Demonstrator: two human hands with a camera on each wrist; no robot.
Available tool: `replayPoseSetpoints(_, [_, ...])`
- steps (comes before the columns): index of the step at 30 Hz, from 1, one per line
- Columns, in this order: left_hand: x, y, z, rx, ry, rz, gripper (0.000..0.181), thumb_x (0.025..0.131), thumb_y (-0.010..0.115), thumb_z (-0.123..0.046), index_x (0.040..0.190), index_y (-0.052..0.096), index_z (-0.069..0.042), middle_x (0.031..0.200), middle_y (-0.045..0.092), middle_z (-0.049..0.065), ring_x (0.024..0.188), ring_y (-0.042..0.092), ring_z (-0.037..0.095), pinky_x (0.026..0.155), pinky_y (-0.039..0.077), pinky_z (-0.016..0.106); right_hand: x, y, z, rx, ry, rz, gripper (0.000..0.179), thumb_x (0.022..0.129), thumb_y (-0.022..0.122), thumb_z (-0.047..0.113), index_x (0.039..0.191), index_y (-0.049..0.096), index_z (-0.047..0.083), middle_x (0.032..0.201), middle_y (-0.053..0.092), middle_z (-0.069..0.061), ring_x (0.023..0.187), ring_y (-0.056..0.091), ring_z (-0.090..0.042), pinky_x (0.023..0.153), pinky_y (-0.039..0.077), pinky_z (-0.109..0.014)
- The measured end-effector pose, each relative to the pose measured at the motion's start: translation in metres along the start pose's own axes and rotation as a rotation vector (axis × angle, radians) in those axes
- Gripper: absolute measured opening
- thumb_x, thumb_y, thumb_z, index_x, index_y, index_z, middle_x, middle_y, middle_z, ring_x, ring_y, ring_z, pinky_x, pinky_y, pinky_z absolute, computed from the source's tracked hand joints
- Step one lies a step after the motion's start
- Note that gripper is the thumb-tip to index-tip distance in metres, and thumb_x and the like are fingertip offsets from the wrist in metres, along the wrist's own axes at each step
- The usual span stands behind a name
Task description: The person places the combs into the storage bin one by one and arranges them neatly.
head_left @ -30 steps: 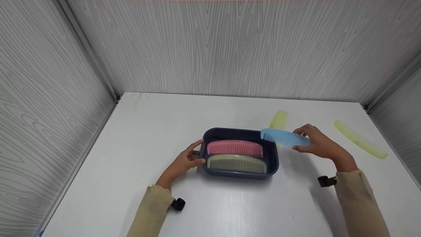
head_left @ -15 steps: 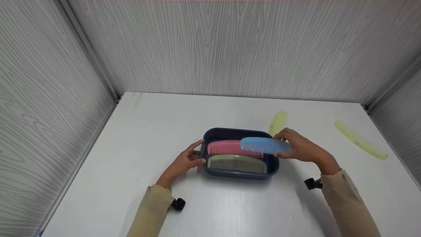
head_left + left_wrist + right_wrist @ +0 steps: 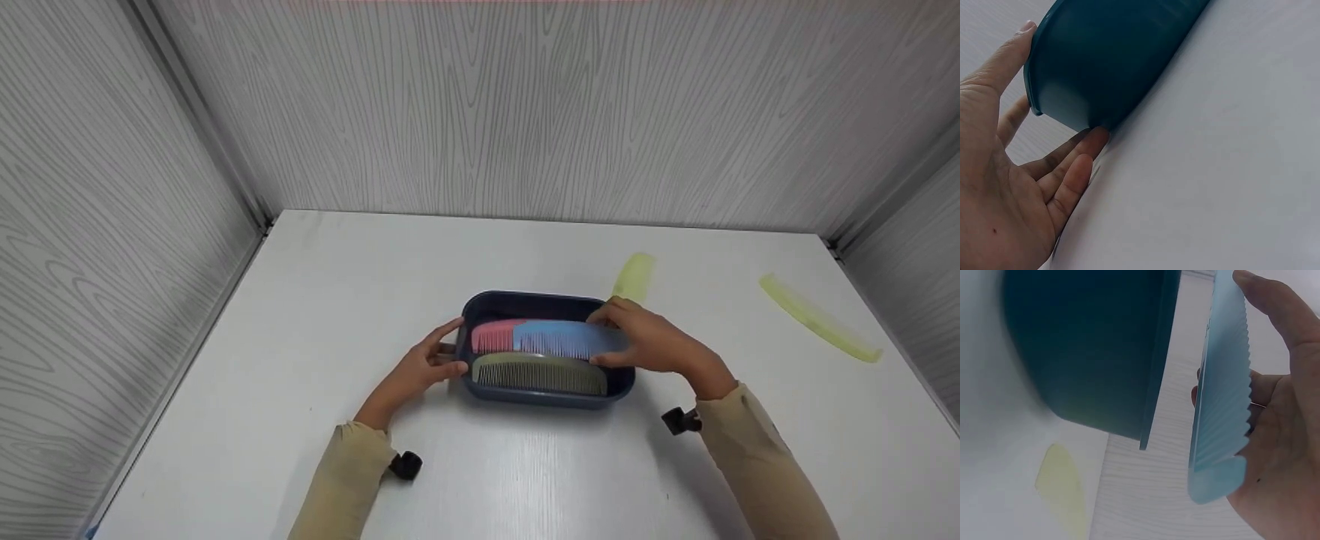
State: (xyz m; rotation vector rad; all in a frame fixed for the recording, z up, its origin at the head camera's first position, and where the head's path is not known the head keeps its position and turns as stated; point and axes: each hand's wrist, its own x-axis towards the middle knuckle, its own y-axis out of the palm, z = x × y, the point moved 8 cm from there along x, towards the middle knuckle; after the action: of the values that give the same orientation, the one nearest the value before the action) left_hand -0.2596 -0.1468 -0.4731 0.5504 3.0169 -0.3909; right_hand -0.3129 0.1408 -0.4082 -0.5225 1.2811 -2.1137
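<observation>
My right hand (image 3: 656, 341) pinches one end of a light blue comb (image 3: 559, 337) between thumb and fingers. The comb is held over the dark blue rectangular container (image 3: 525, 400), overlapping a pink comb (image 3: 491, 335) inside it. In the right wrist view, the blue comb's teeth (image 3: 1235, 394) face the palm and it stands apart from the rim. Along the container's front side lies an olive-green comb (image 3: 540, 360). At the container's left end, my left hand (image 3: 420, 367) touches the rim with straight thumb and index finger; its other fingers rest low against the wall in the left wrist view.
One pale yellow-green comb (image 3: 636, 276) lies behind the container's right corner, partly hidden by the right hand. Another yellow-green comb (image 3: 821, 322) lies farther right on the white table (image 3: 360, 285). Grey wood-grain panels (image 3: 480, 112) stand behind and at both sides.
My right hand has carried the blue comb leftward from the container's right edge to above the pink comb, now covering much of it. The left hand and container have stayed in place.
</observation>
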Motion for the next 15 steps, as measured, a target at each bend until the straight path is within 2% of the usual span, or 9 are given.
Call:
replayPoseSetpoints(1, [0.000, 0.000, 0.000, 0.002, 0.000, -0.001, 0.080, 0.089, 0.071, -0.028, 0.154, 0.025, -0.022, 0.136, 0.050, 0.027, 0.119, 0.058, 0.033, 0.091, 0.048, 0.037, 0.001, 0.002, 0.002, 0.002, -0.002, 0.001, 0.055, 0.082, 0.075, 0.044, 0.122, 0.057, 0.010, 0.118, 0.054, -0.005, 0.109, 0.054, -0.020, 0.095, 0.045, -0.044])
replayPoseSetpoints(3, [0.004, 0.000, 0.009, 0.008, 0.003, -0.004, 0.080, 0.089, 0.071, -0.030, 0.154, 0.025, -0.025, 0.137, 0.050, 0.026, 0.119, 0.058, 0.032, 0.090, 0.048, 0.037, 0.004, 0.005, 0.008, -0.003, -0.014, 0.002, 0.055, 0.082, 0.075, 0.044, 0.122, 0.057, 0.011, 0.118, 0.054, -0.004, 0.108, 0.054, -0.019, 0.094, 0.045, -0.043])
replayPoseSetpoints(7, [0.005, 0.000, 0.011, 0.008, 0.011, -0.003, 0.079, 0.089, 0.070, -0.030, 0.154, 0.025, -0.024, 0.137, 0.050, 0.026, 0.117, 0.058, 0.032, 0.087, 0.048, 0.037, 0.008, 0.014, 0.017, -0.027, -0.037, 0.006, 0.054, 0.081, 0.076, 0.041, 0.122, 0.058, 0.011, 0.117, 0.055, -0.004, 0.106, 0.055, -0.018, 0.091, 0.046, -0.041])
replayPoseSetpoints(8, [0.005, 0.000, 0.010, 0.005, 0.014, 0.000, 0.079, 0.089, 0.070, -0.029, 0.154, 0.025, -0.024, 0.137, 0.050, 0.026, 0.117, 0.058, 0.031, 0.087, 0.048, 0.038, 0.009, 0.016, 0.019, -0.038, -0.044, 0.008, 0.054, 0.081, 0.076, 0.041, 0.122, 0.058, 0.010, 0.117, 0.055, -0.005, 0.105, 0.055, -0.018, 0.091, 0.047, -0.041])
replayPoseSetpoints(10, [0.001, 0.001, 0.001, 0.000, 0.021, 0.006, 0.079, 0.090, 0.070, -0.026, 0.154, 0.025, -0.019, 0.136, 0.050, 0.028, 0.118, 0.058, 0.034, 0.088, 0.048, 0.039, 0.012, 0.021, 0.022, -0.058, -0.052, 0.011, 0.054, 0.081, 0.076, 0.041, 0.122, 0.058, 0.010, 0.115, 0.056, -0.005, 0.103, 0.055, -0.018, 0.089, 0.047, -0.040])
replayPoseSetpoints(15, [-0.001, 0.001, -0.003, 0.011, 0.031, 0.007, 0.079, 0.090, 0.069, -0.026, 0.155, 0.024, -0.017, 0.136, 0.050, 0.029, 0.121, 0.056, 0.038, 0.090, 0.049, 0.039, 0.017, 0.028, 0.027, -0.101, -0.069, -0.003, 0.054, 0.080, 0.076, 0.041, 0.120, 0.059, 0.008, 0.113, 0.056, -0.005, 0.098, 0.054, -0.017, 0.088, 0.047, -0.039])
